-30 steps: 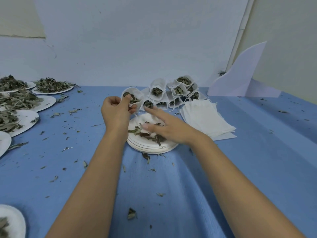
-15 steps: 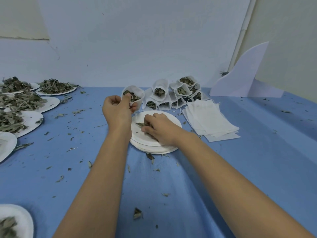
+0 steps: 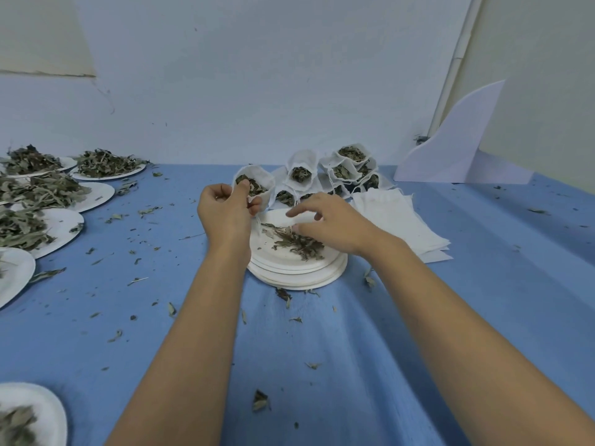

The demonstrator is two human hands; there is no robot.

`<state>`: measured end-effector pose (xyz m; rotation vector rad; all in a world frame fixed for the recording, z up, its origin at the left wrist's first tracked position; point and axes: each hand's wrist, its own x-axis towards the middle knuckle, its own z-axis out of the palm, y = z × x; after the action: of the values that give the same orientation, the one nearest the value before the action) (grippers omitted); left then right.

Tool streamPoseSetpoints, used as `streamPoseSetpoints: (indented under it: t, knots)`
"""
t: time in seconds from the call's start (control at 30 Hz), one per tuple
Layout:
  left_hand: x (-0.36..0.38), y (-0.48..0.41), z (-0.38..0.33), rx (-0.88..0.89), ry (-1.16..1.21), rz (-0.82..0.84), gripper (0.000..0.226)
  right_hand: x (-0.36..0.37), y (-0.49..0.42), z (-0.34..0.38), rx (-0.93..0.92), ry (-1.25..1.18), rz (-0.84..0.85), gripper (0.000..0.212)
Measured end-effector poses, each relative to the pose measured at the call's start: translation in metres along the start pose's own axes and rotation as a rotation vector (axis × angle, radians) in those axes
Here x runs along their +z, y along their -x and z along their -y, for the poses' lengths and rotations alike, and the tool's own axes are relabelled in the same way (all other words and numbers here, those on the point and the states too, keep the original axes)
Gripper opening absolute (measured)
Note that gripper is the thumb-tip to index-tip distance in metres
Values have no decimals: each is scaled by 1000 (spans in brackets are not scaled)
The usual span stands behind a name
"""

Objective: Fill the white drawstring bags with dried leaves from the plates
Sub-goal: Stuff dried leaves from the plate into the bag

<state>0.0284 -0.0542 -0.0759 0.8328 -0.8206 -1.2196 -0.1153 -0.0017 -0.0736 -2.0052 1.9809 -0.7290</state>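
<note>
Two hands work mid-table: my left hand [image 3: 225, 215] pinches the rim of a leaf-filled white bag [image 3: 268, 188], just far-left of the plate stack [image 3: 299, 279]; my right hand [image 3: 333, 227] hovers, fingers loosely spread, over its dried leaves [image 3: 294, 242].

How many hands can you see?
2, side by side. The left hand pinches an open bag; the right hand is over the leaves on the top plate.

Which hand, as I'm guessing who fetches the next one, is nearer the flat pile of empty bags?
Right. The right hand is over the plate of leaves, beside the pile of empty bags; the left hand holds an open bag across the plate, farther away.
</note>
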Motion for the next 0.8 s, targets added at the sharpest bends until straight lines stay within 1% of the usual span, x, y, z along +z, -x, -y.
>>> streamPoseSetpoints:
  t: [0.07,0.17,0.23,0.3,0.4,0.53,0.63,0.8]
  knots:
    - [0,0,0,0,-2,0,27,-4,4,-1,4,15,141,42]
    - [-1,0,1,-4,-12,-6,27,-4,7,2,3,31,285,63]
    - [-1,-1,1,-8,-14,-7,27,-1,7,5,-7,19,365,65]
    - [-1,-1,1,-9,-16,-8,27,4,5,5,-37,71,387,59]
    - [-1,-1,2,-13,-22,-15,27,11,2,5,-73,180,333,48]
    - [-2,-2,2,-18,-27,-17,27,21,3,4,-98,244,182,37]
    - [-2,-1,1,-14,-20,-12,27,28,0,5,-75,262,40,31]
    - [-2,-2,1,-19,-19,-13,27,36,-6,10,-20,225,-109,24]
